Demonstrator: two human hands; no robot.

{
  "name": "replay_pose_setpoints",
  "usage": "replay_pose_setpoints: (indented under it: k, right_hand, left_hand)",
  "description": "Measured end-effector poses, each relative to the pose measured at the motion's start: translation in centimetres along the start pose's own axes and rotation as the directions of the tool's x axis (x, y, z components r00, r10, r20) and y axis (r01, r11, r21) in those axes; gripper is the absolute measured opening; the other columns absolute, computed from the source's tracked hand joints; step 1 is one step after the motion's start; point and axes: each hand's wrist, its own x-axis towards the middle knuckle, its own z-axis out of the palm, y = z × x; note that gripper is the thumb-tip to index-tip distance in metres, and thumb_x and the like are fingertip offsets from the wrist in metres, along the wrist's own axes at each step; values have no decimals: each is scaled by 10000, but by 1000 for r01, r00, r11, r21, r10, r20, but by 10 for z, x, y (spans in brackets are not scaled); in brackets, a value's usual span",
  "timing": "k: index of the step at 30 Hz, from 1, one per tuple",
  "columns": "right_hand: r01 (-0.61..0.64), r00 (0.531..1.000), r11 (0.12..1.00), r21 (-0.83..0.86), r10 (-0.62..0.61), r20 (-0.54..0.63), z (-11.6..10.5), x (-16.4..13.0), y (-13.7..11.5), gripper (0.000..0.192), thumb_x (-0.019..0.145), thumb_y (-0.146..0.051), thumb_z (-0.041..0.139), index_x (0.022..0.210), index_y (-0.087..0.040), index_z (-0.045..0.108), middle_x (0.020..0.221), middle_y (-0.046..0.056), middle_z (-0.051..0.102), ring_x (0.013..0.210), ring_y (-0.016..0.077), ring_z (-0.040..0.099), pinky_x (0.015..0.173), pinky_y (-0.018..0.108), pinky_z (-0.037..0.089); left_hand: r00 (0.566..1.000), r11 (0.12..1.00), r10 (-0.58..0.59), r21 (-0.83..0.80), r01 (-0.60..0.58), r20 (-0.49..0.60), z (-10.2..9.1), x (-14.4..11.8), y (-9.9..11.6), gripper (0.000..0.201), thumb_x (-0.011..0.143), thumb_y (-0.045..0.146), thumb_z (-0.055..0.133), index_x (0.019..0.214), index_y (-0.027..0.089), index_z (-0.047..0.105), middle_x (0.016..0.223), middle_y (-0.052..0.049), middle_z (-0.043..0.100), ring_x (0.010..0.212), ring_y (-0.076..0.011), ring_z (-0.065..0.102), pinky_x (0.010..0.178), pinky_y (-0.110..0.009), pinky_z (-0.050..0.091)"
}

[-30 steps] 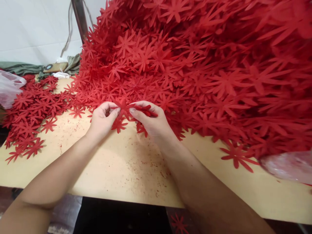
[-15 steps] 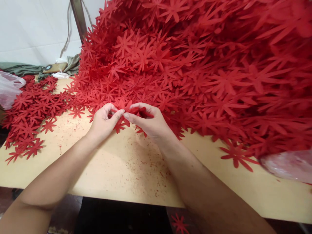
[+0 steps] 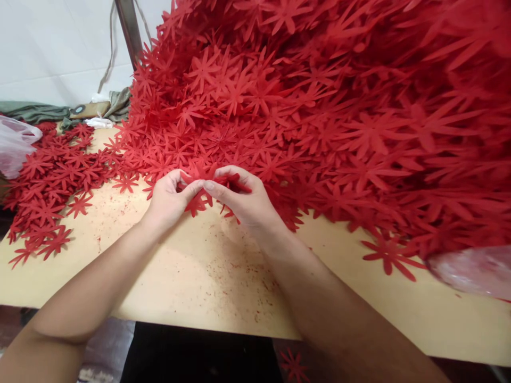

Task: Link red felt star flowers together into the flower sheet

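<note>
Far left: clear plastic bag [image 3: 14, 146] at the edge, next to a flat spread of red flower cutouts [image 3: 51, 186] lying on the tan surface [image 3: 191, 271]. Green cloth [image 3: 35, 111] and a metal pole [image 3: 130, 29] behind, against a white wall. Left hand [image 3: 170, 199] sits at the foot of the big pile, fingers [image 3: 191, 190] closed, pinching one red flower piece [image 3: 202, 183] together with the right hand [image 3: 245, 199], whose fingers [image 3: 213, 190] are also closed on it; thumbs almost touching. The piece is held just above the surface, right at the pile's near edge. Huge heap of red flowers [image 3: 319, 106] fills centre to right. One loose flower [image 3: 391, 255] lies flat near a second plastic bag [image 3: 475, 271], far right.
</note>
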Motion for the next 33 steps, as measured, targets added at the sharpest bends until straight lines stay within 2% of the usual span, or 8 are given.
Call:
replay_pose_setpoints:
  k: [6,13,18,21,23,25,29,33]
  right_hand:
    - [-63,994,998,20,61,89,-2,1,-2,385,424,-370,885,665,-204,634,647,-47,616,594,77,542,602,232,496]
    - [6,998,999,32,-4,-61,-6,6,8,259,565,-324,822,589,-206,593,622,-47,570,601,81,543,674,267,514]
    - [71,978,993,95,-50,-204,-12,13,12,231,549,-269,814,628,-215,604,671,-57,603,659,79,588,763,279,534]
    - [70,971,987,143,-35,-235,-13,15,13,242,514,-250,825,612,-218,606,692,-55,623,675,81,596,774,282,537]
    - [54,984,991,125,-32,-175,-12,14,12,246,512,-263,833,610,-219,612,695,-47,633,674,90,595,747,286,538]
    - [48,995,995,91,-40,-95,-10,12,11,246,525,-292,834,615,-219,618,676,-46,625,653,91,583,711,280,534]
    - [26,1000,996,87,-27,8,-5,6,8,285,525,-338,837,648,-214,612,620,-60,581,578,70,536,640,252,518]
    - [28,999,997,72,-31,40,-5,5,8,308,562,-356,824,700,-211,590,638,-59,565,593,69,535,618,237,503]
  left_hand:
    - [998,1000,17,-26,-15,63,1,1,-4,425,688,487,749,649,186,452,493,48,566,390,-71,515,396,-211,401]
    - [996,996,75,42,-74,-38,0,4,-6,329,772,425,688,636,169,532,557,45,547,499,-46,482,524,-191,425]
    - [971,986,147,108,-128,-190,-10,12,-9,284,780,408,669,662,173,560,578,40,554,526,-61,484,589,-210,443]
    - [946,952,247,232,-198,-208,-15,15,-10,221,741,379,708,779,172,641,812,-24,667,759,-113,602,776,-261,489]
    - [913,897,363,336,-288,-187,-14,12,-9,247,725,370,723,872,177,677,1031,-69,676,1003,-164,605,949,-312,451]
    - [909,870,400,360,-336,-120,-9,7,-7,258,761,396,687,902,180,684,1077,-80,671,1077,-182,589,1003,-333,423]
    - [965,952,256,158,-262,57,1,-2,-7,229,775,379,668,862,169,652,864,-38,688,819,-134,632,814,-284,506]
    - [981,977,195,89,-194,-6,1,1,-9,119,740,247,692,795,163,628,727,11,640,651,-81,567,672,-223,484]
